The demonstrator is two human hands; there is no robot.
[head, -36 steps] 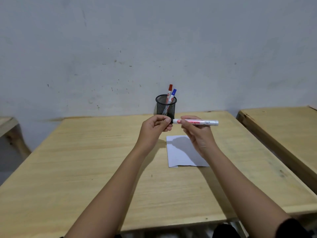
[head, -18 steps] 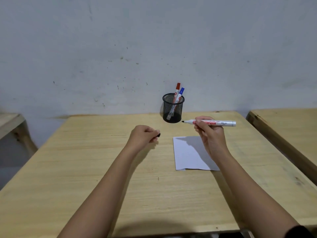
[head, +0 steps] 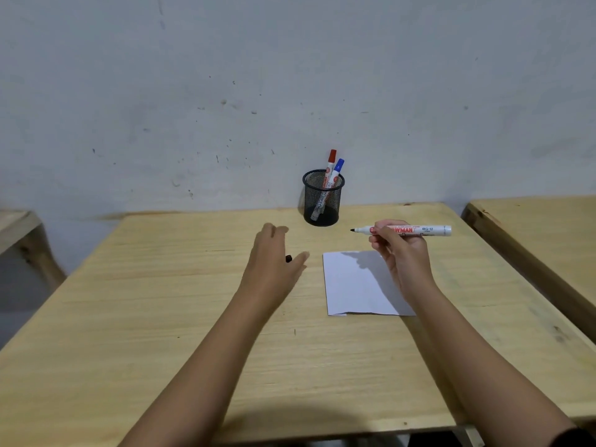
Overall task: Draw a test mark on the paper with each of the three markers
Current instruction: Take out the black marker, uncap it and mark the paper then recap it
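My right hand grips an uncapped white marker with a black tip, held level above the far edge of the white paper. Left of the paper, my left hand hovers low over the table with its fingers spread; the black cap shows between thumb and fingers, and whether it rests on the wood I cannot tell. A red-capped marker and a blue-capped marker stand in a black mesh cup near the wall.
The wooden table runs up to a grey wall. A second wooden table stands close on the right, and a corner of another shows at the left.
The cap came off the marker. My left hand carried it left and down, then spread its fingers. My right hand kept the marker level and drifted slightly right.
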